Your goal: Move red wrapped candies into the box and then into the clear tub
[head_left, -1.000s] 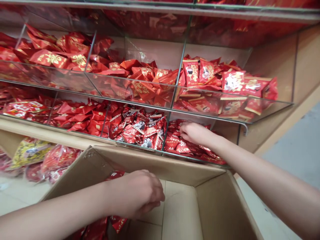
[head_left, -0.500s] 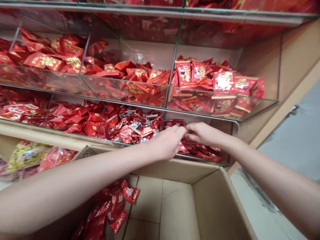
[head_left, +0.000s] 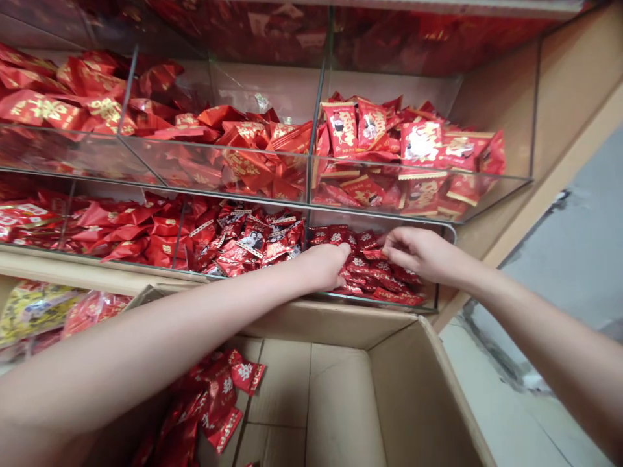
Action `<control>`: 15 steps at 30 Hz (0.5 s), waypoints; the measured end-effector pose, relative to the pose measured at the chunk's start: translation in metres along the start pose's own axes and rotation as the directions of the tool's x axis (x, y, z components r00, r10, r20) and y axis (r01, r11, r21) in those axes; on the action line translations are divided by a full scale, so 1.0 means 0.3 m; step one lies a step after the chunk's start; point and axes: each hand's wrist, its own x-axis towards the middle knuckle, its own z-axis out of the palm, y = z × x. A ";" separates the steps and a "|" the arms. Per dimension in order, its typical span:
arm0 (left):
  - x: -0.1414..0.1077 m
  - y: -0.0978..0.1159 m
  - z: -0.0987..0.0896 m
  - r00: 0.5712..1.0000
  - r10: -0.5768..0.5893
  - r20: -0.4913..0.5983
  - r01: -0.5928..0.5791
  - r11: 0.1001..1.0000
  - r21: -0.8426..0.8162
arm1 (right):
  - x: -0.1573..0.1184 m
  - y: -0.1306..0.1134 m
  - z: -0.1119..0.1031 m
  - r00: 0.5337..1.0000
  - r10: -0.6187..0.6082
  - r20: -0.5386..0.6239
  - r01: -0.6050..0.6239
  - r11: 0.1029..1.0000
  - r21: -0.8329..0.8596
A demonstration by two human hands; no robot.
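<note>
My right hand point(head_left: 416, 254) is over the lower right compartment, thumb and fingers pinched on a small red wrapped candy point(head_left: 374, 255). To its left, my left hand point(head_left: 325, 266) rests at the same compartment's left side with its fingers curled; whatever they may hold is hidden. Beneath and between both hands lies a layer of red wrapped candies point(head_left: 384, 280) with printed lettering. Below my hands an open cardboard box point(head_left: 341, 389) stands against the shelf, with more red wrapped candies point(head_left: 221, 395) at its left, partly covered by my left forearm.
Clear dividers point(head_left: 318, 123) split the shelf into compartments. Larger red packets point(head_left: 248, 143) and gold-edged red packets point(head_left: 423, 146) fill the upper row. At the lower left are bagged goods, including a yellow bag point(head_left: 36, 311). A wooden side panel point(head_left: 559, 117) bounds the right.
My hands have moved apart: the right one has shifted right with a candy in its fingers, the left one slightly left. The view has tilted down and shifted a little.
</note>
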 end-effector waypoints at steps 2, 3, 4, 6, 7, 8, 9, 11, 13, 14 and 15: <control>0.006 0.002 0.002 1.000 0.002 -0.013 -0.002 1.000 0.028 | -0.006 0.001 0.019 1.000 -0.002 -0.004 0.002 1.000 0.002; 0.009 0.003 0.003 1.000 0.010 -0.021 -0.009 0.999 0.043 | -0.008 0.003 0.031 1.000 -0.010 0.001 0.010 1.000 -0.004; 0.011 0.005 0.005 0.999 0.021 -0.028 -0.019 0.998 0.061 | -0.011 0.007 0.044 1.000 -0.028 0.014 0.028 0.999 -0.017; 0.016 0.008 0.007 0.999 0.041 -0.036 -0.038 0.994 0.099 | -0.016 0.014 0.070 0.995 -0.084 0.063 0.087 0.994 -0.061; 0.018 0.010 0.007 0.998 0.050 -0.036 -0.045 0.992 0.118 | -0.017 0.017 0.081 0.990 -0.108 0.091 0.116 0.989 -0.095; 0.019 0.012 0.007 0.998 0.055 -0.038 -0.049 0.990 0.135 | -0.018 0.020 0.090 0.986 -0.122 0.115 0.137 0.981 -0.134; 0.019 0.014 0.007 0.998 0.056 -0.041 -0.049 0.987 0.151 | -0.018 0.022 0.097 0.983 -0.123 0.133 0.146 0.974 -0.173; 0.017 0.018 0.006 0.997 0.049 -0.059 -0.038 0.983 0.177 | -0.016 0.023 0.102 0.982 -0.111 0.153 0.145 0.961 -0.236; 0.010 0.023 0.005 0.996 0.038 -0.075 -0.023 0.981 0.193 | -0.014 0.019 0.099 0.984 -0.088 0.156 0.127 0.958 -0.259; 0.007 0.024 0.005 0.996 0.033 -0.077 -0.017 0.980 0.197 | -0.014 0.016 0.096 0.985 -0.078 0.156 0.117 0.959 -0.256; 0.003 0.025 0.004 0.997 0.030 -0.075 -0.015 0.980 0.197 | -0.014 0.012 0.094 0.986 -0.070 0.150 0.106 0.962 -0.252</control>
